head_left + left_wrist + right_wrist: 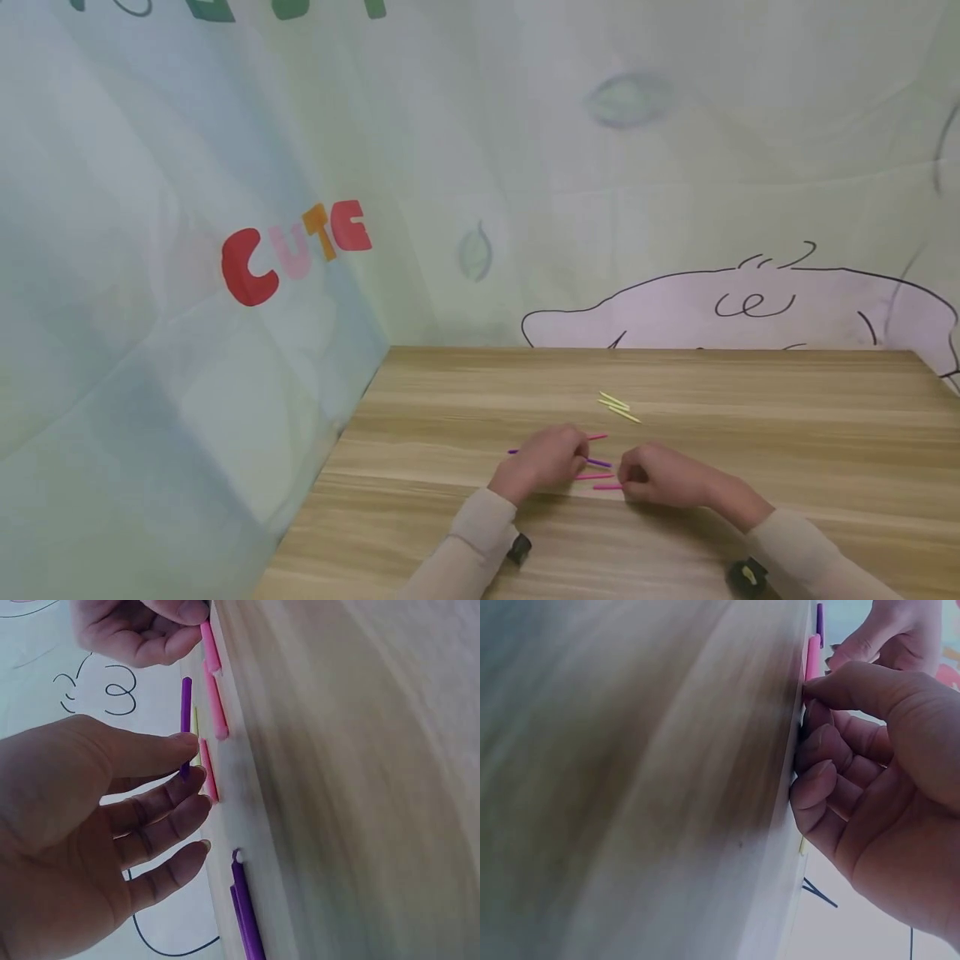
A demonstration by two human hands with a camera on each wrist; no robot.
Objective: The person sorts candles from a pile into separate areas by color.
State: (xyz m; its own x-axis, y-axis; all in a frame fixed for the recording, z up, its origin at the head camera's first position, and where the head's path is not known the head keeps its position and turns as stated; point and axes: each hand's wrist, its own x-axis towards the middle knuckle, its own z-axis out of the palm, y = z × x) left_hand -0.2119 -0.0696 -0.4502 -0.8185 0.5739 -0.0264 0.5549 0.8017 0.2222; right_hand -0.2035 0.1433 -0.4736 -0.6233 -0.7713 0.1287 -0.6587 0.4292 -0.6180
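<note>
My left hand [546, 457] pinches a thin purple stick [186, 705] between thumb and forefinger, its other fingers loosely bent. The stick is lifted slightly off the wooden table. To the right, my right hand [667, 477] pinches the end of a pink stick [606, 487] at the tabletop, the remaining fingers curled in. Between the hands lies another pink stick [597, 477], and a third pink stick [597, 437] pokes out beyond the left hand. More purple sticks [249, 915] rest on the table left of that hand, mostly hidden by it in the head view.
A small group of yellow sticks [621, 408] lies farther back on the wooden table [450, 392]. Printed cloth [480, 150] hangs behind the table and along its left side. Dark wrist devices [748, 577] sit below both forearms.
</note>
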